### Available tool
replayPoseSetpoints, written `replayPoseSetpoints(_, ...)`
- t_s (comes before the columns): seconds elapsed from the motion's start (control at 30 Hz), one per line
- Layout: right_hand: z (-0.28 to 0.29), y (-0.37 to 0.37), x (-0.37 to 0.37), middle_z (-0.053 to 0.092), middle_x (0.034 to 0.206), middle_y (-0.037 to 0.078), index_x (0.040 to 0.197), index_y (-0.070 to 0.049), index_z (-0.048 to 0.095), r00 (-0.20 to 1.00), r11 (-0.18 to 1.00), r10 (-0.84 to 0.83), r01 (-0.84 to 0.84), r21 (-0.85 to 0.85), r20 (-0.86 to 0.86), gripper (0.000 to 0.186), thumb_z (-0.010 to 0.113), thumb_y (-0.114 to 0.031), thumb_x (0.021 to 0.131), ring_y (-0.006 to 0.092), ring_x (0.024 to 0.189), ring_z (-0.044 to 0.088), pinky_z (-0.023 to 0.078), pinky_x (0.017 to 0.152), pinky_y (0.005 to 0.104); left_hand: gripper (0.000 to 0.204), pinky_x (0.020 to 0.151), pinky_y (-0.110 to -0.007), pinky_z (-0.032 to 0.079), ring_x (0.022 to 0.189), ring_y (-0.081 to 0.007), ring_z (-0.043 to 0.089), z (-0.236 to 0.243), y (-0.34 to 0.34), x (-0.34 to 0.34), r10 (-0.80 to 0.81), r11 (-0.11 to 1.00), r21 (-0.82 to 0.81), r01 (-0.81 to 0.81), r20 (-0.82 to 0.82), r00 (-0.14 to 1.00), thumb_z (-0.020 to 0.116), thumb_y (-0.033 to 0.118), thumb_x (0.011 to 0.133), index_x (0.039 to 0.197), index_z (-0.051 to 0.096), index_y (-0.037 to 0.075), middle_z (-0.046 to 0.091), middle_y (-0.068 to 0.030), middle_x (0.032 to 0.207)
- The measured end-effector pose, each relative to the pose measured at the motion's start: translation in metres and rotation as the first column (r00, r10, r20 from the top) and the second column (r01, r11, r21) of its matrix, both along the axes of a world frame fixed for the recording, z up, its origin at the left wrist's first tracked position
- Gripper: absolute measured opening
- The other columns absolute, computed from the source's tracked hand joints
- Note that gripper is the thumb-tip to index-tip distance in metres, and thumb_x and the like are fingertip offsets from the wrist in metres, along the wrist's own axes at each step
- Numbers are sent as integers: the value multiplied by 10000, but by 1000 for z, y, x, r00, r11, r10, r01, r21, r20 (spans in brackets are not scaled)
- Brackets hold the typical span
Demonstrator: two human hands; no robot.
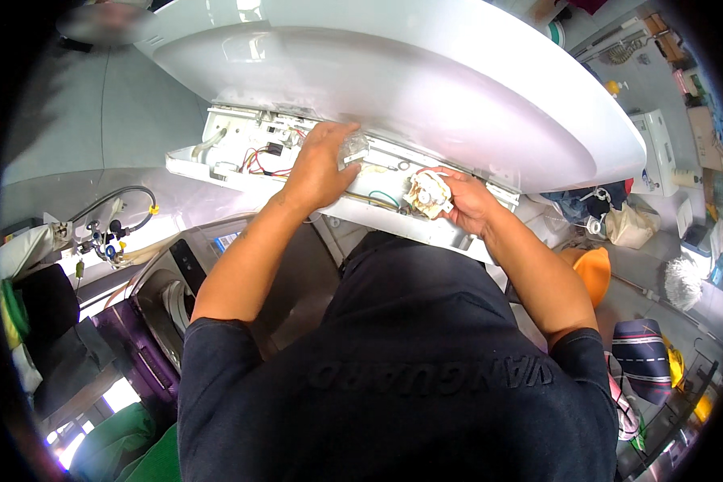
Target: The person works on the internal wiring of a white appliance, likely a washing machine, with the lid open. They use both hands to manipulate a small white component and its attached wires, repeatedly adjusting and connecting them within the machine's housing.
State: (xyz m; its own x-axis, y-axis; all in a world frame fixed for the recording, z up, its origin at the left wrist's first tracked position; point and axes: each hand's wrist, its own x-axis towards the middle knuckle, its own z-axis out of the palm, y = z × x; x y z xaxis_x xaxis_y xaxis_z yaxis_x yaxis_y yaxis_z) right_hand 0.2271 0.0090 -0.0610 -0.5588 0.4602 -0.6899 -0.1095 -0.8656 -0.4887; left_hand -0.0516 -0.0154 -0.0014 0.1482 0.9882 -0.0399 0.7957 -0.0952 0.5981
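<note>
Head cam: panel housing (217,165) is already opened up, wires (261,161) exposed. Left hand (320,165) lies fingers-curled on a clear part (353,147); right hand (467,201) grips the round timer unit (427,193), not yet seated back, I'd guess.

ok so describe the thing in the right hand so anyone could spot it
Start at the big white appliance lid tilted up across the top. Along its lower edge runs an open white panel of wires. Near its right end, the right hand holds a small cream, roundish part, bulkier than the thin wires beside it.
</note>
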Motion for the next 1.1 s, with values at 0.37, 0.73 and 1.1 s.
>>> replayPoseSetpoints(0.37,3,1,0,673,1102,131,1273,-31,546,1000,1000,0,0,9,-14,270,457,-149,1046,196,917,706,613,760,340,760,1048,-410,440,1205,-404,514,-6,15,16,80,963,-214,-165,-354,932,831,242,694,1328,487,3,499,-258,1242)
replayPoseSetpoints(0.73,0,2,-2,679,1123,136,1267,-27,568,1000,1000,-12,12,-4,-21,272,456,-138,1045,204,934,712,616,767,343,844,1041,-417,450,1235,-386,524,4,24,15,50,886,-396,-242,-438,898,857,402,668,1315,514,-18,523,-261,1283)
replayPoseSetpoints(1.1,0,11,-2,681,1146,130,1270,-15,584,998,999,37,-37,-6,-59,289,503,-158,1032,210,978,706,610,829,336,553,837,-320,505,918,-179,621,23,-8,51,-58,871,-421,253,424,904,727,147,851,1370,548,82,626,-89,1019)
